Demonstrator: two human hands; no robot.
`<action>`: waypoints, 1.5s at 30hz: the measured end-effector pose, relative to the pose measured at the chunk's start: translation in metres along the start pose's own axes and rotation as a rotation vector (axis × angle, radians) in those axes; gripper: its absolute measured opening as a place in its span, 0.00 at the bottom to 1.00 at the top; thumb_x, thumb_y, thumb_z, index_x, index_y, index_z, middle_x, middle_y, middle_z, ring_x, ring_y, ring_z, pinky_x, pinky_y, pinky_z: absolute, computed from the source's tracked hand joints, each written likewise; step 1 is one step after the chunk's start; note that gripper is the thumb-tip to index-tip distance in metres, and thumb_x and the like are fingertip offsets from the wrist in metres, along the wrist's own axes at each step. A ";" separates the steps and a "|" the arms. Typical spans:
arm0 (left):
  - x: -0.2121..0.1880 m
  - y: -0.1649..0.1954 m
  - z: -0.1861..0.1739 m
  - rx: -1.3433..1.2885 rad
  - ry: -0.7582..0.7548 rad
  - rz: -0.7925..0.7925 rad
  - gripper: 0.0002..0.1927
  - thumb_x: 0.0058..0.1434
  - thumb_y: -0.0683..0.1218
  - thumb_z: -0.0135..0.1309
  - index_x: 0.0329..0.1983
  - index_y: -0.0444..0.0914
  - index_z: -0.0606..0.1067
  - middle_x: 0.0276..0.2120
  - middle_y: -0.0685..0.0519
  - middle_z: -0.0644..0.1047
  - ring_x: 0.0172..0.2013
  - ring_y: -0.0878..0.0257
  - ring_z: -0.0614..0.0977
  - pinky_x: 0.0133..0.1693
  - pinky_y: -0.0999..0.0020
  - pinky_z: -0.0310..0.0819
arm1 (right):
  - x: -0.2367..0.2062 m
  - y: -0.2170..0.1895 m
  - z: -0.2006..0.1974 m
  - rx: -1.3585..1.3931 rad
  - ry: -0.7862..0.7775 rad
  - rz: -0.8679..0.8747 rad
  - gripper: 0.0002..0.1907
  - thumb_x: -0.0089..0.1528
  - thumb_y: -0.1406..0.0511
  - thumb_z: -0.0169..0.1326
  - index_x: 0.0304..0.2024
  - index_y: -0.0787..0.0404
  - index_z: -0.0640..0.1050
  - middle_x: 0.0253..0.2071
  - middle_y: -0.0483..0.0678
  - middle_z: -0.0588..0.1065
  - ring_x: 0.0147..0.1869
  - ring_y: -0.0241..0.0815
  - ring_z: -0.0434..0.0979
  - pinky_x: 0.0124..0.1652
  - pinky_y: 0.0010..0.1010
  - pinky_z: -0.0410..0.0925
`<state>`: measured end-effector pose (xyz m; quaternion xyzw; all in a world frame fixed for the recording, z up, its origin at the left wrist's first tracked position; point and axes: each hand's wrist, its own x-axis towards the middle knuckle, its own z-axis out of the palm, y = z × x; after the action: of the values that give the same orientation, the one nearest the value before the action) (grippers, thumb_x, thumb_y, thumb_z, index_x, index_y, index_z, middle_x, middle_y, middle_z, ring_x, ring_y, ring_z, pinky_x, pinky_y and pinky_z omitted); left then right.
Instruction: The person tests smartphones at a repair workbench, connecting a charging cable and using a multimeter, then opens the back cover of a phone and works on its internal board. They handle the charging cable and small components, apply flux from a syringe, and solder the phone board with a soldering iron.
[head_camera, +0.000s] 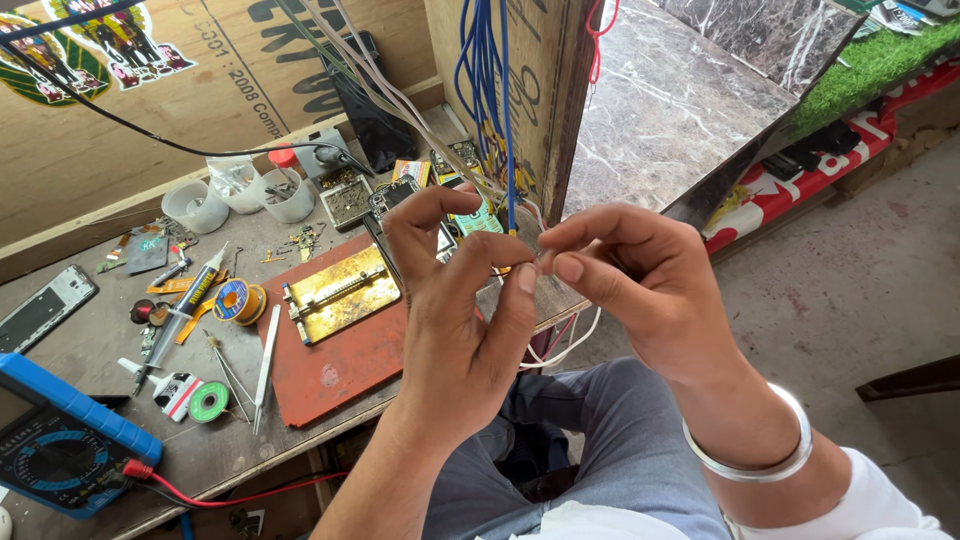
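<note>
White thin wire (560, 350) loops below the hands; the left hand (455, 320) and right hand (640, 285) both pinch its end between fingertips — raised near the eyes, above the rust-red mat (340, 365).

Workbench (90, 345) was a grey, scuffed slab, cluttered, running along the left of the view. Behind it stood a plywood back panel (200, 110), pale brown, with black stencilled lettering and a colourful sticker at upper left. A second plywood partition (540, 90) rose at the bench's right end, edge-on to the camera. Beyond it lay a dark marble slab (670, 110) with white veining, tilted. A strip of green artificial turf (880, 60) sat at upper right. Floor (850, 300) was bare grey concrete, stained. Daylight was even, with soft shadows.
</note>
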<state>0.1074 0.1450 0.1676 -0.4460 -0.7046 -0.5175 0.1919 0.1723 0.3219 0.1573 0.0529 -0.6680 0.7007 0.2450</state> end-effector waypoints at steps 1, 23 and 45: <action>0.000 0.000 0.001 0.002 -0.003 -0.002 0.03 0.71 0.44 0.53 0.44 0.40 0.76 0.58 0.43 0.63 0.66 0.50 0.63 0.68 0.54 0.58 | 0.000 0.001 0.000 0.074 -0.034 0.026 0.09 0.62 0.73 0.57 0.46 0.70 0.79 0.38 0.46 0.80 0.41 0.29 0.76 0.40 0.20 0.67; -0.001 -0.008 0.002 -0.222 -0.035 -0.064 0.07 0.76 0.43 0.46 0.43 0.38 0.74 0.59 0.44 0.63 0.64 0.55 0.65 0.67 0.60 0.60 | 0.003 0.018 0.003 0.695 -0.104 0.389 0.05 0.66 0.70 0.58 0.43 0.66 0.78 0.30 0.43 0.74 0.26 0.26 0.60 0.27 0.19 0.55; -0.001 -0.007 -0.002 -0.176 -0.055 -0.067 0.06 0.75 0.43 0.45 0.43 0.38 0.73 0.57 0.44 0.64 0.63 0.55 0.66 0.66 0.59 0.60 | 0.003 0.018 0.005 0.696 -0.108 0.408 0.05 0.65 0.70 0.59 0.42 0.66 0.78 0.28 0.41 0.72 0.25 0.26 0.60 0.27 0.19 0.54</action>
<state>0.1021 0.1423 0.1640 -0.4514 -0.6760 -0.5710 0.1153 0.1604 0.3180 0.1426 0.0360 -0.3997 0.9153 0.0330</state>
